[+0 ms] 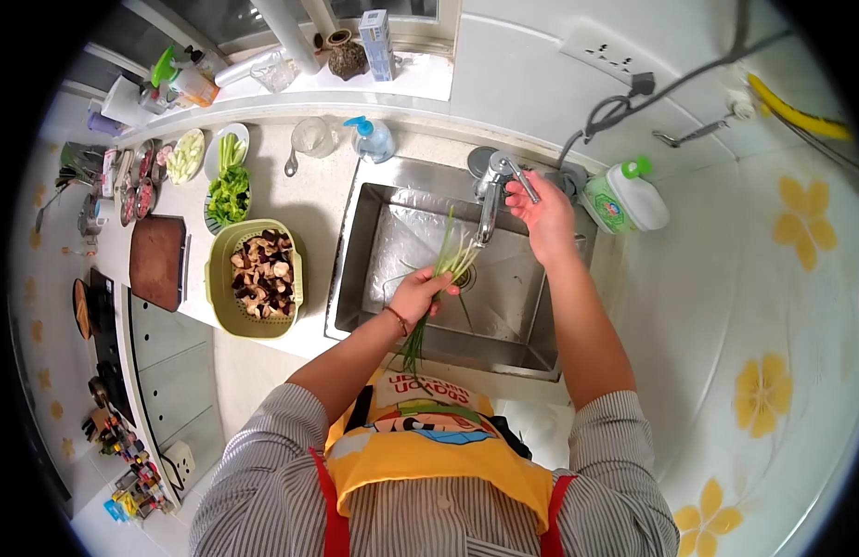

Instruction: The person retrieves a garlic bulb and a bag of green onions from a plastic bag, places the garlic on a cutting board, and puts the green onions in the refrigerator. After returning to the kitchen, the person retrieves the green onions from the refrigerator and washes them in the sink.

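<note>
My left hand is closed around a bunch of green onions over the steel sink. Their pale ends lie just under the spout of the chrome faucet, and the long green tops hang toward my apron. My right hand is up at the faucet, its fingers on the lever handle. Behind the onions, the sink drain is partly covered.
Left of the sink stands a green basket of chopped dark-skinned pieces, near plates of cut greens and a brown cutting board. A blue soap pump bottle and a glass stand behind. A white detergent bottle sits right.
</note>
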Demonstrator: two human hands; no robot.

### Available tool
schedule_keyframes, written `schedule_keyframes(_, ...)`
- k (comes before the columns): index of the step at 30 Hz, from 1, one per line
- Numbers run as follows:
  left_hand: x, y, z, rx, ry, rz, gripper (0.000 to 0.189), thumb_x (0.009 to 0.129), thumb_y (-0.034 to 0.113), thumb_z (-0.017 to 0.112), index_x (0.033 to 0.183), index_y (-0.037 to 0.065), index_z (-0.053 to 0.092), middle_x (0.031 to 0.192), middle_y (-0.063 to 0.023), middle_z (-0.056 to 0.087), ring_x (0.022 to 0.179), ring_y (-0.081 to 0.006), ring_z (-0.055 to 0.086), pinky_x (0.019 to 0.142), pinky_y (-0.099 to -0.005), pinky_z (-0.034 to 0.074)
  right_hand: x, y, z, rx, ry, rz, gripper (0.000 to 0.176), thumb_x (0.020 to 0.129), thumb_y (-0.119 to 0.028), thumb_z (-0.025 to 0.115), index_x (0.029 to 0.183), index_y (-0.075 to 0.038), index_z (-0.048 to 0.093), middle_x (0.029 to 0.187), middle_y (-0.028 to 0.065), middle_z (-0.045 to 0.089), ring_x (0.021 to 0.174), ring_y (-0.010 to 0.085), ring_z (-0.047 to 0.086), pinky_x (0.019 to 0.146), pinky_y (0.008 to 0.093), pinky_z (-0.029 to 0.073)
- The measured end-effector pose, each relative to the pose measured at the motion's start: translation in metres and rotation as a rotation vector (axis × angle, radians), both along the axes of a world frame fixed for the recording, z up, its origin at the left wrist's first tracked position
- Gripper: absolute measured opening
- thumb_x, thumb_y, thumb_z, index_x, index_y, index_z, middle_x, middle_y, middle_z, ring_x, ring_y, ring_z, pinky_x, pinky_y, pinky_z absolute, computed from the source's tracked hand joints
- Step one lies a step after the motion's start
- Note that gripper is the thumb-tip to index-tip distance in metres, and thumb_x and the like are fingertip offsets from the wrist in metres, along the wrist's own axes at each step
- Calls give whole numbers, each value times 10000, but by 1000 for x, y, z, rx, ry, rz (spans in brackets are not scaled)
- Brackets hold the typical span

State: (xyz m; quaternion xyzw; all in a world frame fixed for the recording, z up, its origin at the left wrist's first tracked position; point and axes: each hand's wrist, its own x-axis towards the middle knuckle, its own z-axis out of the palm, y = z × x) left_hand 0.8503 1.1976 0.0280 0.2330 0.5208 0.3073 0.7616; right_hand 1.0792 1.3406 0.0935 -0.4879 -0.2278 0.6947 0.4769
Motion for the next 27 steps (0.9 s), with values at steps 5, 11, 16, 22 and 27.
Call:
schedule_keyframes(5,10,16,-78,-118,37,-24,232,1001,292,632,1115,94,670,953,-19,713,576,-59,491,525,-215,422,-14,-22,21,153,158,-30,452,1025,-289,519,1397,-34,500,1238,174,666,916,224,675,779,320,494)
schedule_keyframes(11,37,26,-99,-165,80,-86,234,999,283,636,1129,92,674,945,3,714,576,-59,503,531,-217,432,4,-87,-130,-35,-385,-332,341,1021,-314,520,1230,-45,530,1037,101,636,810,204,633,759,317,500)
schedule_keyframes(16,60,22,-128,-115,48,7,176,987,240,636,1020,70,670,831,-12,671,566,-79,524,504,-242,414,-43,-102,-153,-468,-220,150,255,976,-304,630,1034,-57,602,878,37,627,762,149,610,603,299,469)
schedule_keyframes(22,53,42,-106,-141,58,44,147,970,166,619,900,45,664,769,-23,653,556,-85,520,502,-251,406,-52,-87,-179,-466,-49,18,209,935,-209,619,1019,-21,650,856,66,653,698,171,621,560,325,479)
schedule_keyframes(27,48,26,-119,-228,3,88,176,964,206,654,885,49,664,760,-16,648,547,-86,516,496,-252,400,-47,-91,-172,-462,104,146,173,942,-98,578,1061,-10,668,896,98,679,712,191,638,580,324,500)
